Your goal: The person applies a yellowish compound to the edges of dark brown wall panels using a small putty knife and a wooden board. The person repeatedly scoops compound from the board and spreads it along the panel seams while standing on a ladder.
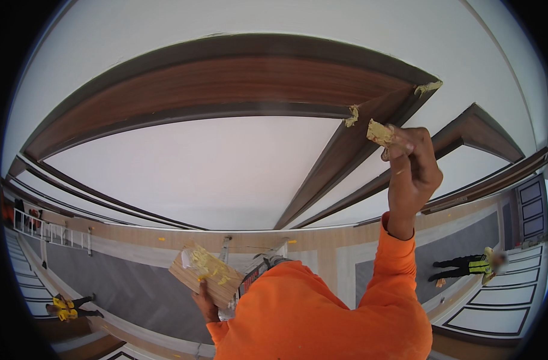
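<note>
My right hand [415, 171] is raised and pinches a small flat piece [379, 132] coated with yellowish putty. It is just below the corner of a dark brown wooden moulding frame [238, 81] on the white surface. Dabs of the same putty sit at the frame's inner corner [351, 116] and outer corner [428, 89]; the piece appears apart from both. Lower down, my left hand [205, 302] grips the edge of a wooden board [205, 276], its fingers partly hidden beneath. On the board lie a heap of yellow putty [207, 264] and a whitish lump [186, 258].
A second brown moulding [481, 129] runs at the right. Below are a grey and wood-toned floor [136, 288], a white ladder [52, 233] at the far left, and metal supports [226, 246] beside me. One person in yellow [67, 307] is at lower left, another [478, 264] at right.
</note>
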A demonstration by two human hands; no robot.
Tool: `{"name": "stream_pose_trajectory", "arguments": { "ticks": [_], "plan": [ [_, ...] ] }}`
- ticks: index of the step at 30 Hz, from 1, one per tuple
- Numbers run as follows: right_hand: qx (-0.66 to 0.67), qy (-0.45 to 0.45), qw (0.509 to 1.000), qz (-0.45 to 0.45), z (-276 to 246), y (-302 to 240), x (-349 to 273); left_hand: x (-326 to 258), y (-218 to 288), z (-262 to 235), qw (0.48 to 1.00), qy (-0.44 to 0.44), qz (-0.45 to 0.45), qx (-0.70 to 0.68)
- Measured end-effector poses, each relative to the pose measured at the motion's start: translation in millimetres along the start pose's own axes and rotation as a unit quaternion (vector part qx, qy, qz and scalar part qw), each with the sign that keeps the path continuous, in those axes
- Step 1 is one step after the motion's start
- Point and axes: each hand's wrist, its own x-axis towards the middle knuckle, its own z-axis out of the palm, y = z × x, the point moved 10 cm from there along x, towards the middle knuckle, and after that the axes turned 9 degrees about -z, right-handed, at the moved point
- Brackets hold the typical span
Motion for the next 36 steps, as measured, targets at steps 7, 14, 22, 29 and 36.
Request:
{"name": "stream_pose_trajectory", "arguments": {
  "ticks": [7, 14, 22, 29, 36],
  "plan": [
    [0.176, 0.019, 0.974, 0.143, 14, 29, -6, 3, -3, -3, 1.0, 0.019, 0.005, 0.008],
    [0.049, 0.02, 0.996, 0.067, 10, 15, -6, 4, -7, -6, 1.0, 0.025, -0.003, -0.003],
    [-0.21, -0.085, 0.957, -0.18, 26, -39, 13, -2, 5, 1, 1.0, 0.023, 0.006, 0.007],
    [-0.199, -0.05, 0.961, -0.187, 21, -38, 25, -3, 4, 1, 1.0, 0.028, 0.003, 0.011],
    [0.039, 0.032, 0.996, 0.076, 6, 12, 0, 1, -2, -1, 1.0, 0.026, 0.001, -0.008]
  ]
}}
